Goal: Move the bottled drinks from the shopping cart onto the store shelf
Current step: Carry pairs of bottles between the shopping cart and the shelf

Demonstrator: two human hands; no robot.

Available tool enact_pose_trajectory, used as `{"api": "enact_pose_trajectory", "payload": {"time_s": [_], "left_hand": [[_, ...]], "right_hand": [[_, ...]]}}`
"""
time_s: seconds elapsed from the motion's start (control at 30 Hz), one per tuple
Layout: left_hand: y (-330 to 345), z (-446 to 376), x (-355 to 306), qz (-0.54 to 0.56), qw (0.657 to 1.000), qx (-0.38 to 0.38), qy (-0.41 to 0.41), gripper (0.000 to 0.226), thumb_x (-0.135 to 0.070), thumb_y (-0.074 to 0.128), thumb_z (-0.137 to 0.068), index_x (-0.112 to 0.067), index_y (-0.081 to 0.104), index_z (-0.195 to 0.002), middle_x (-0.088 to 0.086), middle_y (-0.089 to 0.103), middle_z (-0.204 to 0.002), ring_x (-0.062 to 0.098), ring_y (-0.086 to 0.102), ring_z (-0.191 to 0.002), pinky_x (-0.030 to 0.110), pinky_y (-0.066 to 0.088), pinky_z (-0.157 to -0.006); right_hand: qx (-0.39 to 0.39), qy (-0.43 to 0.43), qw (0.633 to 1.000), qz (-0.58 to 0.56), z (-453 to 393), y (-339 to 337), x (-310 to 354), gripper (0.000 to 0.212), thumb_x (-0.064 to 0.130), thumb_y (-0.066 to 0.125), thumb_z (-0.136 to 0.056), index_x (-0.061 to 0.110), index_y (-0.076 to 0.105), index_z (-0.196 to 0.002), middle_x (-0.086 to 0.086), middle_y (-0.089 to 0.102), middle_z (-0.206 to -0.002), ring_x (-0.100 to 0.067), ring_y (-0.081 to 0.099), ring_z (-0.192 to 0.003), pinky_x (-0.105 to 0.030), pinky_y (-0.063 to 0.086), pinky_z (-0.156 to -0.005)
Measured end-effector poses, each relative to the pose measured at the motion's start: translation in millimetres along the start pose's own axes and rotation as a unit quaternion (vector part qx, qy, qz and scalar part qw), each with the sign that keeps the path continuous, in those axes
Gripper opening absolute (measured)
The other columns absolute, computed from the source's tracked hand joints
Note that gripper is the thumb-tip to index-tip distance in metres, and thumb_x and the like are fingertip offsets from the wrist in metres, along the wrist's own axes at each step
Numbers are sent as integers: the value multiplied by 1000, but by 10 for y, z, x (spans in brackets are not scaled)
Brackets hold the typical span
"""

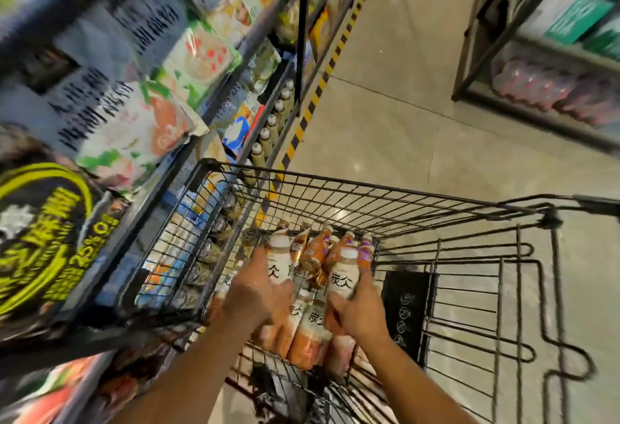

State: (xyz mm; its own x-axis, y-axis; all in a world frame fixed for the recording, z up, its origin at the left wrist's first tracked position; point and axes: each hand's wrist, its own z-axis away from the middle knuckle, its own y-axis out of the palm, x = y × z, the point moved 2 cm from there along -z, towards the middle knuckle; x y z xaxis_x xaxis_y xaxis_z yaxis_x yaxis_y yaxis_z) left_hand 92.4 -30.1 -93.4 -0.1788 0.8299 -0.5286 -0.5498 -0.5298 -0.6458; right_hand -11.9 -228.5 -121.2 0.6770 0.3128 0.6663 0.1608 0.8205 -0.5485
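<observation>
While both hands grip bottles, the cart rim [385,188] stands above.

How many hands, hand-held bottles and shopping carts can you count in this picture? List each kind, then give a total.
Hands: 2, the left hand and the right hand
Bottles held: 2, the left hand's bottle and the right hand's bottle
Shopping cart: 1
Total: 5
</observation>
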Motion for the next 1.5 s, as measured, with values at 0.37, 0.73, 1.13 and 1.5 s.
{"api": "enact_pose_trajectory", "payload": {"time_s": [0.37,0.73,1.13,1.5], "left_hand": [[-2037,1606,-1002,102,948,-278,114,63,-43,83,-75,-28,52,-127,-11,63,-100,21,66,-94,35,52,-74],[-3590,4028,-976,117,838,-503,178,65,-49,81,-76,-42,44,-128,-17,65,-117,11,64,-101,36,51,-82],[-3901,6568,748,120,770,-621,87,59,-46,85,-76,-50,44,-119,-27,70,-99,-9,65,-92,14,50,-67],[-4097,7992,2278,192,735,-650,-38,42,-46,69,-69,-43,62,-110,-22,74,-99,-3,70,-87,32,58,-77]], "right_hand": [[-45,-270,957,-91,1161,-1114,2486,65,30,88,-82,45,44,-127,24,65,-97,11,65,-79,-20,55,-70],[24,-511,841,-175,3261,-1344,4130,69,16,85,-80,40,50,-134,29,70,-107,10,68,-96,-9,54,-72],[226,-586,753,-195,5716,51,4329,74,11,89,-78,47,54,-133,18,71,-121,-4,71,-110,-43,61,-93],[421,-541,717,-124,7208,1351,4435,33,4,75,-90,27,73,-113,8,81,-99,-8,76,-86,-20,56,-69]]}}
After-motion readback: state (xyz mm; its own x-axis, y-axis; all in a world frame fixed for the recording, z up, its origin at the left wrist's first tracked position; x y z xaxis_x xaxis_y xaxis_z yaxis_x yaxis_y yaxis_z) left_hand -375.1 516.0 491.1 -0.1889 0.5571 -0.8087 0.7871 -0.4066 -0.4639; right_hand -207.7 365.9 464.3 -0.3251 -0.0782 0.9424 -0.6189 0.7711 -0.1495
